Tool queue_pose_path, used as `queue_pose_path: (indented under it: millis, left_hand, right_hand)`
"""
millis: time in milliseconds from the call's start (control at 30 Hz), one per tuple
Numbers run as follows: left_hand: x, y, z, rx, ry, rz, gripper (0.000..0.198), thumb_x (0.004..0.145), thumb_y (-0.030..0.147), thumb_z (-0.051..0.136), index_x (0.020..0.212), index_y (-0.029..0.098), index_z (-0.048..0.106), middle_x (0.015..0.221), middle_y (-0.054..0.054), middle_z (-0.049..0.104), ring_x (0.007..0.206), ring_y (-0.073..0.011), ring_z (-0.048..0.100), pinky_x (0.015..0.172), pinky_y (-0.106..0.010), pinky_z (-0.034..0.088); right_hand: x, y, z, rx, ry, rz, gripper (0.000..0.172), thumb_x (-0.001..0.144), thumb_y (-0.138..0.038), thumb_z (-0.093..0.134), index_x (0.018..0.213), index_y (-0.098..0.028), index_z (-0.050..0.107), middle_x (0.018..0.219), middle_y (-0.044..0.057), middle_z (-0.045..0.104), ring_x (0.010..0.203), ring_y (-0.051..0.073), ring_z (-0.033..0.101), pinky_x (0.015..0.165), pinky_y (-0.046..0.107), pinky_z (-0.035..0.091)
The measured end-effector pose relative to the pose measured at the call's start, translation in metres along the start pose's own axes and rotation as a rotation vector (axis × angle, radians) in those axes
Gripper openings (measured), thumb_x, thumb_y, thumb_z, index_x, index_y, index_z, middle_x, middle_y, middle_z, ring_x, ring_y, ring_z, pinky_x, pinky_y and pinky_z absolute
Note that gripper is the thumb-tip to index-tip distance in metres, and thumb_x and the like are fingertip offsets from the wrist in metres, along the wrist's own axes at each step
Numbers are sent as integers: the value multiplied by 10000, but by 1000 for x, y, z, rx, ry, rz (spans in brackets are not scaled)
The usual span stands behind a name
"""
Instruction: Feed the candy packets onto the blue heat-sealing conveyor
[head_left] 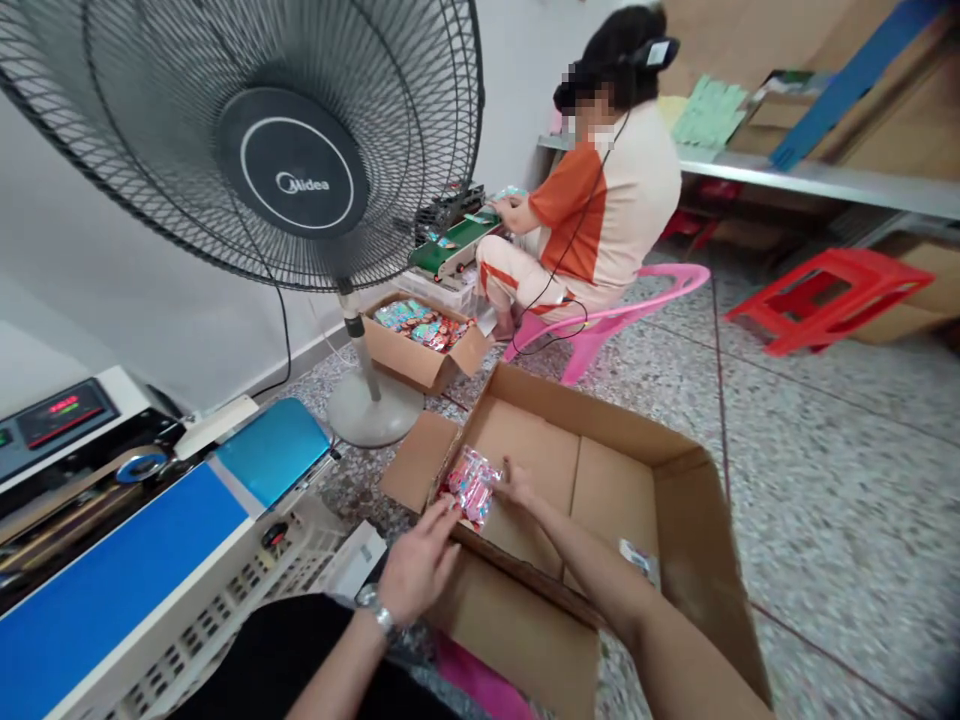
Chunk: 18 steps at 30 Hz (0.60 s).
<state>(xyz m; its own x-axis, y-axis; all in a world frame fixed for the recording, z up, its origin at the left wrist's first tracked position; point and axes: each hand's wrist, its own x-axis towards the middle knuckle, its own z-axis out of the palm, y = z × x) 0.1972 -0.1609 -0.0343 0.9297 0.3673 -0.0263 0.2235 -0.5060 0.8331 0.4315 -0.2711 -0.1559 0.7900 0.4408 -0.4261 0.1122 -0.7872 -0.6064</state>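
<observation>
A big open cardboard box (675,500) lies on the floor in front of me. In its near left corner sits a clear packet of pink and red sweets (471,485). My right hand (516,487) reaches into the box and touches the packet's right side, its fingers partly hidden behind it. My left hand (418,565), with a watch on the wrist, rests at the box's near rim, fingers stretched toward the packet. A small white packet (637,557) lies further right inside the box.
A Midea standing fan (292,180) stands at left. A machine with a blue belt (127,570) is beside my left arm. Another person in orange and white sits on a pink chair (622,310) at a second machine, beside a carton of packets (424,335). Red stool (832,295) far right.
</observation>
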Motion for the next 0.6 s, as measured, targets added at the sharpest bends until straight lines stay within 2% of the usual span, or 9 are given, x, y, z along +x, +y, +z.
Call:
queue_pose_path:
  millis: [67,167,233,333,400,500,600]
  left_hand:
    - [0,-5,25,160,-118,30,548,771,135,472,1306,254,458,1437,-90,379,1140,-272,539,942,-432,458]
    - [-5,-16,43,239,-176,13,579,777,97,426,1345,210,398,1441,-116,363,1198,-262,488,960,-428,451]
    - [-9,-23,47,225,-155,21,557,793,90,405,1339,198,401,1417,-122,394,1231,-237,454,997,-411,424]
    - [-11,-28,48,201,-99,48,524,807,94,403,1317,212,427,1389,-115,430,1232,-217,450,1010,-401,416]
    - [-12,-29,49,202,-76,58,525,814,93,399,1322,226,422,1392,-106,429,1235,-212,448,1013,-399,416]
    - [-13,-30,53,212,-53,80,547,819,91,402,1344,245,396,1413,-94,408,1248,-213,437,1019,-400,413]
    - [-15,-30,55,218,-24,98,574,814,81,408,1360,253,370,1430,-93,386,1257,-220,429,1020,-412,411]
  right_hand:
    - [6,2,9,-58,-18,7,497,509,-355,785,920,-170,574,955,86,607,884,229,585,742,310,453]
    - [9,7,18,-80,-31,26,460,519,-370,775,878,-164,573,1027,108,572,889,234,581,748,313,450]
    - [9,12,24,-47,-41,26,408,540,-348,764,851,-174,565,984,82,583,881,224,578,757,311,450]
    - [7,18,32,71,-72,27,316,580,-280,727,820,-192,541,800,12,603,803,201,579,722,310,470]
    - [4,20,32,174,-93,25,318,594,-249,696,856,-189,526,742,-12,600,759,189,581,677,306,486]
    - [-1,20,22,328,-163,-10,382,589,-282,681,924,-181,527,779,-7,629,744,179,597,649,302,502]
    - [-2,14,7,422,-310,-54,377,562,-346,692,869,-162,575,772,14,660,697,177,612,634,310,511]
